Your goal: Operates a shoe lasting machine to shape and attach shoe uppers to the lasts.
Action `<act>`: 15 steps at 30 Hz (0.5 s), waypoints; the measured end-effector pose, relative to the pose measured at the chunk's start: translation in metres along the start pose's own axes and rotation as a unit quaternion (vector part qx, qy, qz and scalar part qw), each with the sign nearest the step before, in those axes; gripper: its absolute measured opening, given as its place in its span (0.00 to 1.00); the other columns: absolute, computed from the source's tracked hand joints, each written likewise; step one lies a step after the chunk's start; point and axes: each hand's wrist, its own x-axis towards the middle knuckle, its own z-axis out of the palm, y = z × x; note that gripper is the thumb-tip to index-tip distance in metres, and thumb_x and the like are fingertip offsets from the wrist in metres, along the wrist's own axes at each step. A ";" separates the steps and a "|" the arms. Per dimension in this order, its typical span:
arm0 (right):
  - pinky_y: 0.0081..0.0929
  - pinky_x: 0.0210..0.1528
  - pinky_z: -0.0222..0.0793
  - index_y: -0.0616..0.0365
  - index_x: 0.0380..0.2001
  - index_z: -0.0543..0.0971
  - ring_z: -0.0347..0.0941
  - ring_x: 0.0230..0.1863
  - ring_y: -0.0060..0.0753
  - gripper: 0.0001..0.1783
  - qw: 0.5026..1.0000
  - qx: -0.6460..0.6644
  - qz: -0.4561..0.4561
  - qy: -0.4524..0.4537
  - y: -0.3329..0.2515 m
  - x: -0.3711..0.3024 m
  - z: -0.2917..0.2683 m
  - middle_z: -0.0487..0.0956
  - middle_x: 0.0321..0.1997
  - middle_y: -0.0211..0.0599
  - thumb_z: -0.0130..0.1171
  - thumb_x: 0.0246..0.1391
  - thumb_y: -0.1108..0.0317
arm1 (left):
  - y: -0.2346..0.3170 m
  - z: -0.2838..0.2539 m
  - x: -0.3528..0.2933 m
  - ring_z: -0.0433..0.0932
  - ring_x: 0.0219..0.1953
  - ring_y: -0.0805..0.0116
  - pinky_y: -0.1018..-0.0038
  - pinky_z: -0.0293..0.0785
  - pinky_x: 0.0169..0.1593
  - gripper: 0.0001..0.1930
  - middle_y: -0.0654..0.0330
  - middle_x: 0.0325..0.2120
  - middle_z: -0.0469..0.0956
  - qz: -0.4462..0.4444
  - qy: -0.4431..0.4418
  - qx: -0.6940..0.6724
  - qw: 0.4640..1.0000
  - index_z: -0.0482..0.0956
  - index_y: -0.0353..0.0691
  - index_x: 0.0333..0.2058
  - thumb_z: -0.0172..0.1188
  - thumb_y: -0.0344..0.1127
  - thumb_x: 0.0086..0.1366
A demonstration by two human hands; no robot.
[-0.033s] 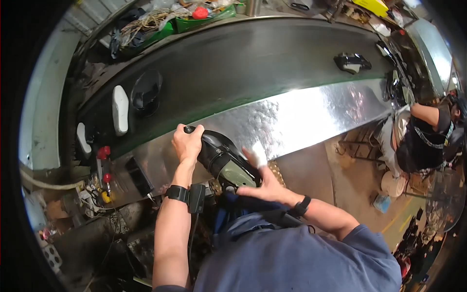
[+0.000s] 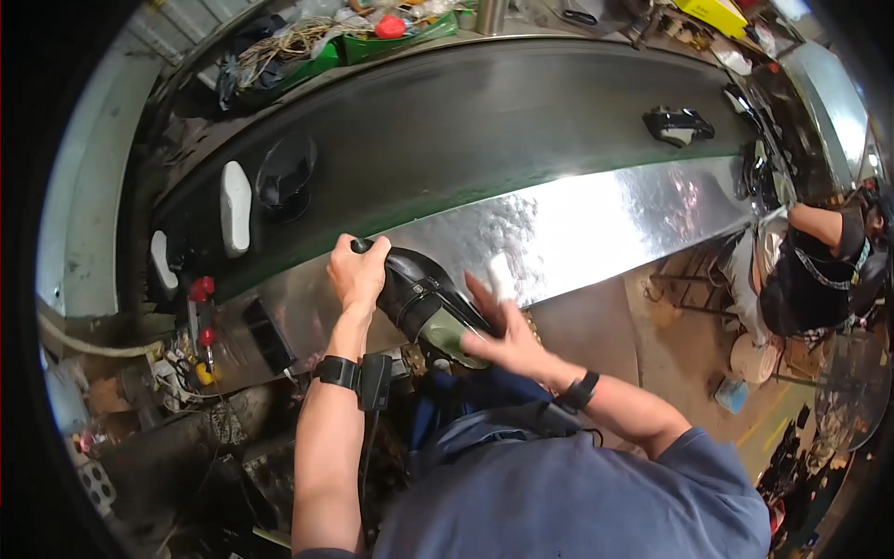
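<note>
My left hand (image 2: 358, 275) is closed around the toe end of a black shoe (image 2: 405, 279) with a strap and buckle. A pale green shoe last (image 2: 441, 334) shows in the shoe's opening, at the end nearest my body. My right hand (image 2: 518, 347) is beside that end, fingers spread and thumb reaching toward the last; whether it touches is unclear. Something white (image 2: 501, 278) covers one of its fingertips, apparently a wrap. The shoe is held at the near edge of a shiny metal table (image 2: 475, 240).
Beyond the table runs a dark belt (image 2: 447, 121) carrying white soles (image 2: 237, 207), a dark round dish (image 2: 286, 172) and a black shoe (image 2: 678, 125). A red-handled tool (image 2: 201, 291) and a black phone-like slab (image 2: 268, 335) lie at left. Another person (image 2: 808, 279) sits at right.
My right hand has shifted slightly to the right, away from the shoe, and its white-covered finger points farther up. The left hand keeps its hold on the shoe.
</note>
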 end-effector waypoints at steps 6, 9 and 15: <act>0.39 0.69 0.58 0.61 0.74 0.44 0.62 0.68 0.41 0.51 0.949 0.106 0.282 -0.094 -0.083 0.080 0.031 0.64 0.68 0.47 0.61 0.63 0.48 | 0.033 -0.076 -0.014 0.77 0.29 0.67 0.67 0.74 0.38 0.19 0.54 0.26 0.82 0.003 0.056 -0.051 0.997 0.78 0.31 0.30 0.69 0.43 0.49; 0.37 0.65 0.63 0.63 0.73 0.48 0.63 0.68 0.42 0.49 0.938 0.104 0.285 -0.167 -0.086 0.086 0.075 0.63 0.70 0.54 0.61 0.62 0.50 | 0.010 -0.119 -0.032 0.78 0.30 0.69 0.69 0.74 0.40 0.18 0.55 0.27 0.83 0.013 0.117 -0.088 0.989 0.80 0.31 0.33 0.69 0.41 0.50; 0.22 0.46 0.71 0.64 0.62 0.70 0.75 0.45 0.21 0.30 0.976 -0.046 0.123 -0.176 -0.061 0.031 0.189 0.81 0.42 0.32 0.64 0.61 0.63 | -0.065 -0.228 -0.110 0.82 0.29 0.57 0.62 0.77 0.37 0.19 0.48 0.25 0.82 0.009 0.274 -0.088 0.958 0.80 0.31 0.31 0.68 0.43 0.49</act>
